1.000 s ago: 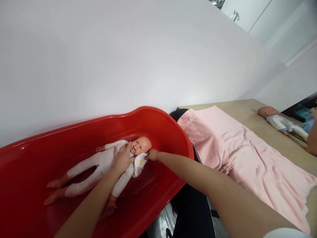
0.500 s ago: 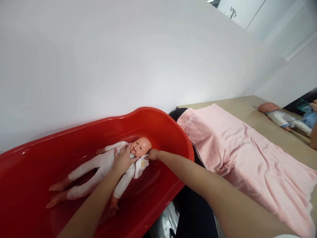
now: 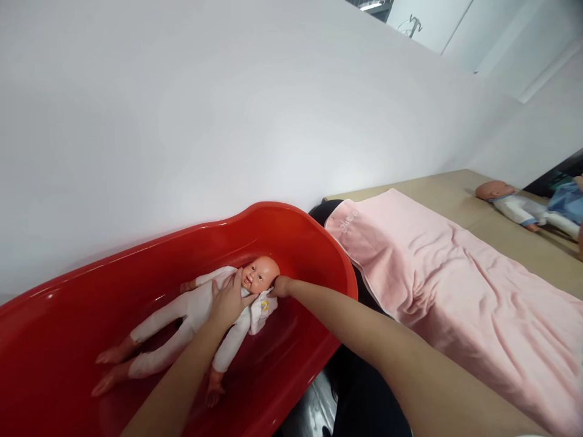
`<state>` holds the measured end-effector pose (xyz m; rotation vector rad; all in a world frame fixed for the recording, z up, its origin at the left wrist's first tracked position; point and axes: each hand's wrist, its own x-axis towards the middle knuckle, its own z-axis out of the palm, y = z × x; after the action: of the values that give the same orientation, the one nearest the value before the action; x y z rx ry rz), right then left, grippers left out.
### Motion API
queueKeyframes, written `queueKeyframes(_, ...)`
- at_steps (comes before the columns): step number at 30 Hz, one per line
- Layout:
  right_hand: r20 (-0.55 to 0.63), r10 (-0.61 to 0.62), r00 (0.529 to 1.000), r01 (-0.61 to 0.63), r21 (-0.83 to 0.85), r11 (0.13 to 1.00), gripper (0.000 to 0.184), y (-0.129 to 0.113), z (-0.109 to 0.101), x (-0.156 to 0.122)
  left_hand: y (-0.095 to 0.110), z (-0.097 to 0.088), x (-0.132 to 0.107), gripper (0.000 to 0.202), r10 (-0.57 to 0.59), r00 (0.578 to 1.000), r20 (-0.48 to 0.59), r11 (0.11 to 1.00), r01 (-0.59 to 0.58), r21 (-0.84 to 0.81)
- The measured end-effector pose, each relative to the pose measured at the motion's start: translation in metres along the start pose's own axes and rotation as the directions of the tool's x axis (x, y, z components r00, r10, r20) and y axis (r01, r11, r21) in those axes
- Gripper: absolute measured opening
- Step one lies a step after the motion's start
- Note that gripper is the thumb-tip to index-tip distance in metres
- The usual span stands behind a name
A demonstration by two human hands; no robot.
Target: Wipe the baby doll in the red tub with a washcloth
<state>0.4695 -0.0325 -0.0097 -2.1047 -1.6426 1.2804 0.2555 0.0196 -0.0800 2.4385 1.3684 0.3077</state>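
Observation:
A baby doll (image 3: 182, 315) in a white suit lies on its back inside a red plastic tub (image 3: 291, 233). My left hand (image 3: 229, 299) rests flat on the doll's chest and chin, fingers spread. My right hand (image 3: 280, 286) reaches in beside the doll's head and is closed on a small white cloth (image 3: 260, 309) with a yellow mark, which lies at the doll's neck and shoulder. The tips of that hand's fingers are hidden behind the head.
A pink towel (image 3: 455, 285) is spread over a beige table (image 3: 501, 233) right of the tub. At the far right lies a second doll (image 3: 514, 203), with another person's arm at the frame edge. A white wall runs behind.
Both hands keep their places on the doll and cloth. The view has shifted slightly, so the tub and doll sit a little lower in the picture.

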Motion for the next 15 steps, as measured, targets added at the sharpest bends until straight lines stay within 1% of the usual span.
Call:
queueKeyframes(4,0.022,0.015,1.0,-0.013,-0.088,0.996,0.037,-0.01,-0.004,-0.006,-0.002,0.003,0.001,0.087,0.004,1.0,-0.016,1.0,-0.004,-0.008)
queueKeyframes(7,0.044,0.079,0.996,-0.071,-0.149,0.986,0.04,-0.016,-0.009,-0.009,-0.002,0.005,0.0,0.089,0.005,1.0,-0.022,1.0,-0.005,-0.012)
queueKeyframes(9,0.085,0.129,0.988,-0.113,-0.174,0.978,0.039,-0.021,-0.013,-0.009,-0.001,0.003,-0.001,0.09,0.006,1.0,-0.022,1.0,-0.007,-0.023)
queueKeyframes(11,0.155,0.163,0.974,-0.134,-0.178,0.975,0.034,-0.028,-0.018,-0.009,0.001,-0.002,-0.003,0.088,0.01,1.0,-0.025,0.999,-0.012,-0.051)
queueKeyframes(13,0.242,0.173,0.955,-0.137,-0.158,0.978,0.024,-0.037,-0.023,-0.01,0.004,-0.012,-0.006,0.08,0.0,0.999,-0.048,0.993,-0.006,-0.118)
queueKeyframes(15,0.314,0.153,0.937,-0.122,-0.116,0.986,0.019,-0.046,-0.029,-0.013,0.007,-0.028,-0.011,0.066,-0.044,0.995,-0.091,0.961,0.017,-0.277)
